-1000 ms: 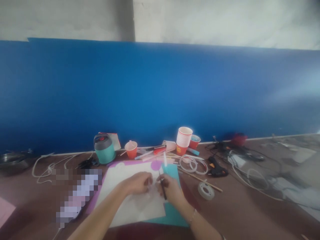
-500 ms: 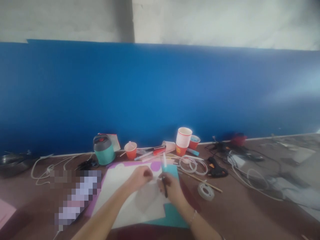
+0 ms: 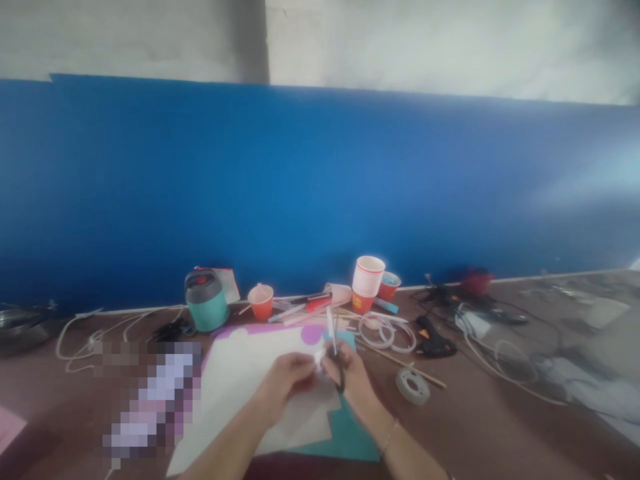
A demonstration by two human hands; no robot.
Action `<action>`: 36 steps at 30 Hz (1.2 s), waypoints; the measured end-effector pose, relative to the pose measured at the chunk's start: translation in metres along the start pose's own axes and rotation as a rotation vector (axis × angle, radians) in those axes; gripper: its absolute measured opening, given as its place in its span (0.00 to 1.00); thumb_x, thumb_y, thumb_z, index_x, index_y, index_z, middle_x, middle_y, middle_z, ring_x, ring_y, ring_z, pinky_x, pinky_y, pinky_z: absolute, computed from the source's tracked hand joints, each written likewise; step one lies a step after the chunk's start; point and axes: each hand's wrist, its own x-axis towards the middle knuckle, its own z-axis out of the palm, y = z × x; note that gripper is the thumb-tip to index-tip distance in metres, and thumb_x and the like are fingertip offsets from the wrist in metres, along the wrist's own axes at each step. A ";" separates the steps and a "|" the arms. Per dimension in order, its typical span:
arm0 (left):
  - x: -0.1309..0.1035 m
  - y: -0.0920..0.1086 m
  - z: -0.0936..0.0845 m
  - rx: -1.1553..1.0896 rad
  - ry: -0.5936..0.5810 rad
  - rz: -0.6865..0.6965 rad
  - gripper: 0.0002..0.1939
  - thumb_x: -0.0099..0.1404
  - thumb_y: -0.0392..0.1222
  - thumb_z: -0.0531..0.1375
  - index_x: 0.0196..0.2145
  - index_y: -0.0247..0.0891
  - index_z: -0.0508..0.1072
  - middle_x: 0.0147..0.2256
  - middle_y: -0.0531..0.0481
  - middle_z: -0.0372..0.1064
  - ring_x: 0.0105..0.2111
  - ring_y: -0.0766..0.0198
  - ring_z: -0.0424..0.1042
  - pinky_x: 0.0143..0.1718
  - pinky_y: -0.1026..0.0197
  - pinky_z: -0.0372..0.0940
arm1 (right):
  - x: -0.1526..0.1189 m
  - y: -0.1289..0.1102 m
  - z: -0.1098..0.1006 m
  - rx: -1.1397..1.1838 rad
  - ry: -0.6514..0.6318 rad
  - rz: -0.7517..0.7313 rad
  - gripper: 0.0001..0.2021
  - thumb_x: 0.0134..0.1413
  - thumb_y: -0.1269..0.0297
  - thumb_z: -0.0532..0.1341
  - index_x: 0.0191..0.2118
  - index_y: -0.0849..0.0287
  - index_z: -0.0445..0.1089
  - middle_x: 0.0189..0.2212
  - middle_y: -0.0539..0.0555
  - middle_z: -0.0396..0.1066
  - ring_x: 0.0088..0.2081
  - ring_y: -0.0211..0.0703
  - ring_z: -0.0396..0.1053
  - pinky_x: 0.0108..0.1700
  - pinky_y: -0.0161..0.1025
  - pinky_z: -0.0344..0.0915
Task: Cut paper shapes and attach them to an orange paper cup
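Note:
My right hand (image 3: 353, 375) is closed round black-handled scissors (image 3: 341, 375), whose blades point up and away from me. Close beside it, my left hand (image 3: 287, 375) pinches a small white piece (image 3: 319, 359), apparently paper. The fingertips of both hands nearly meet at this piece, and whether the right fingers also grip it I cannot tell. Under the hands lies a large white sheet (image 3: 225, 387). A teal sheet (image 3: 350, 433) sticks out on its right, and a purple sheet shows along its far edge with a purple round patch (image 3: 313, 335).
Behind the sheets stand a teal jar with a grey lid (image 3: 207, 307), a red-and-white paper cup (image 3: 261, 301) and a cup stack (image 3: 369, 283). To the right lie a tape roll (image 3: 413, 385), clear tubing rings (image 3: 377, 331), a glue gun (image 3: 435, 340) and cables. A pixelated object (image 3: 155, 400) lies left.
My left hand has shifted right and slightly down, closer to my right hand. The scissors have turned in my right hand, so their blades now show more clearly.

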 end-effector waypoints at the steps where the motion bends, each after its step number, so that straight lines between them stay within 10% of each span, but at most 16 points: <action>1: 0.000 0.000 0.000 -0.032 -0.026 -0.018 0.15 0.44 0.45 0.69 0.27 0.34 0.72 0.24 0.52 0.69 0.26 0.68 0.69 0.32 0.65 0.62 | 0.000 0.001 0.000 0.007 -0.007 0.001 0.16 0.33 0.59 0.67 0.29 0.56 0.63 0.17 0.47 0.63 0.21 0.39 0.61 0.24 0.37 0.59; 10: 0.006 -0.007 -0.006 -0.228 0.147 0.030 0.13 0.46 0.44 0.69 0.26 0.34 0.74 0.27 0.49 0.73 0.30 0.64 0.72 0.34 0.65 0.64 | -0.004 0.001 0.001 -0.023 -0.008 -0.025 0.19 0.38 0.48 0.65 0.31 0.56 0.63 0.19 0.46 0.62 0.20 0.37 0.61 0.23 0.34 0.58; 18: 0.006 -0.001 -0.001 -0.392 0.325 0.203 0.12 0.46 0.44 0.69 0.27 0.34 0.75 0.33 0.45 0.75 0.38 0.60 0.73 0.47 0.60 0.64 | -0.022 0.000 0.018 -0.139 -0.350 0.178 0.20 0.41 0.44 0.61 0.26 0.58 0.61 0.14 0.44 0.61 0.15 0.32 0.57 0.15 0.28 0.49; 36: 0.002 0.001 0.002 -0.332 0.347 0.281 0.10 0.50 0.44 0.67 0.24 0.34 0.73 0.28 0.49 0.72 0.34 0.64 0.72 0.44 0.62 0.64 | -0.021 0.008 0.020 -0.140 -0.373 0.150 0.16 0.42 0.50 0.61 0.25 0.58 0.61 0.13 0.44 0.61 0.15 0.31 0.57 0.17 0.28 0.51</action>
